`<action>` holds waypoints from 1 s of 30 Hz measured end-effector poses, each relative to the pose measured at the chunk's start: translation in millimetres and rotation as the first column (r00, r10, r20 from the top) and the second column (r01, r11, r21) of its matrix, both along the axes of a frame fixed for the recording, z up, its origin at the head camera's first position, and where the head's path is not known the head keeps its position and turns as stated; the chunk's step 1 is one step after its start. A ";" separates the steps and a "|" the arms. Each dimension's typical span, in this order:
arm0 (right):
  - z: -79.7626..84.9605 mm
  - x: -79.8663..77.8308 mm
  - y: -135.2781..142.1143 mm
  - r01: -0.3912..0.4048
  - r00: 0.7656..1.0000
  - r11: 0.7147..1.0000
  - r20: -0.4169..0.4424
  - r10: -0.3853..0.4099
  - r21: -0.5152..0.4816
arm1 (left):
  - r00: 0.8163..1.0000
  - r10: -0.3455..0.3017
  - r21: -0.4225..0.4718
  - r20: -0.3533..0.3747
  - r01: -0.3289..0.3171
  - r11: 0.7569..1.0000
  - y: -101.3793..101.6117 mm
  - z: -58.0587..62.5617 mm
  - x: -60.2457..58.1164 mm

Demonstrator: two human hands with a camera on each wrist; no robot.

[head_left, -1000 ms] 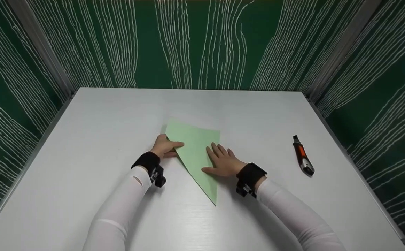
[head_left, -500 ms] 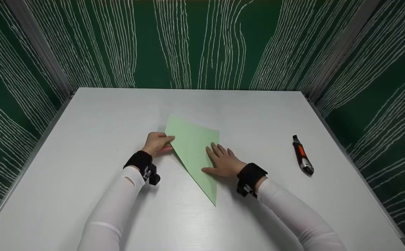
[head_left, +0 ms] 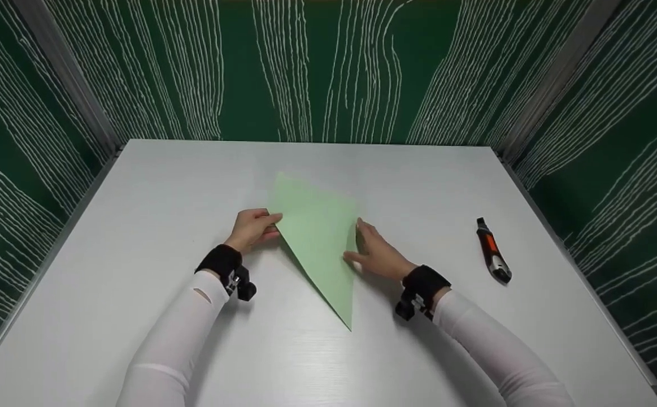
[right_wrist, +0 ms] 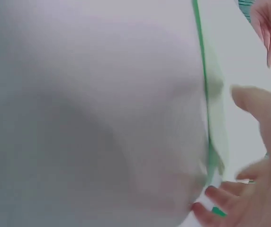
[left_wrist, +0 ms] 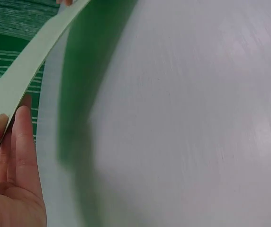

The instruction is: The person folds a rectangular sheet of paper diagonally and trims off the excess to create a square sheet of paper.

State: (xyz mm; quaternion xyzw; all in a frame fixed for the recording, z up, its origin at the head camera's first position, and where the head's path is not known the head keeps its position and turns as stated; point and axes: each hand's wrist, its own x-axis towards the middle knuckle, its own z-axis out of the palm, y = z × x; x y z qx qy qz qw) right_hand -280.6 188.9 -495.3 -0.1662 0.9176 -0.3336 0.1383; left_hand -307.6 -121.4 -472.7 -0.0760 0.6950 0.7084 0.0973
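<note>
A folded sheet of light green paper stands at a slant in the middle of the table, its pointed end toward me. My left hand pinches its left edge, thumb on top and fingers beneath. In the left wrist view the paper rises off the table between the thumb and fingers of the left hand. At the right edge is my right hand, its thumb over the paper and its fingers beside the edge. The right wrist view shows the right hand with thumb and fingers spread apart.
To the right on the white table lies a black and orange utility knife. Green walls with white wavy lines stand around the table's back and sides. A black camera strap circles each wrist.
The left hand has shifted left and slightly away, and the paper's far end has risen. The right hand, earlier flat on the paper, has slid right to its edge.
</note>
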 end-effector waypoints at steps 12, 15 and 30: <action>0.3 -14.9 12.5 0.364 0.923 0.786 0.307 -0.233 -0.500 | 0.999 -0.039 0.044 -0.003 0.039 0.998 2.8 0.1 0.7; 1.5 -16.2 13.6 0.397 0.910 0.768 0.324 -0.258 -0.502 | 0.999 -0.051 0.036 -0.008 0.051 0.998 3.4 -0.5 1.1; 8.4 -12.8 28.4 0.340 0.935 0.740 0.295 -0.198 -0.580 | 0.984 -0.180 -0.008 -0.005 0.180 0.984 -8.9 -0.6 -0.3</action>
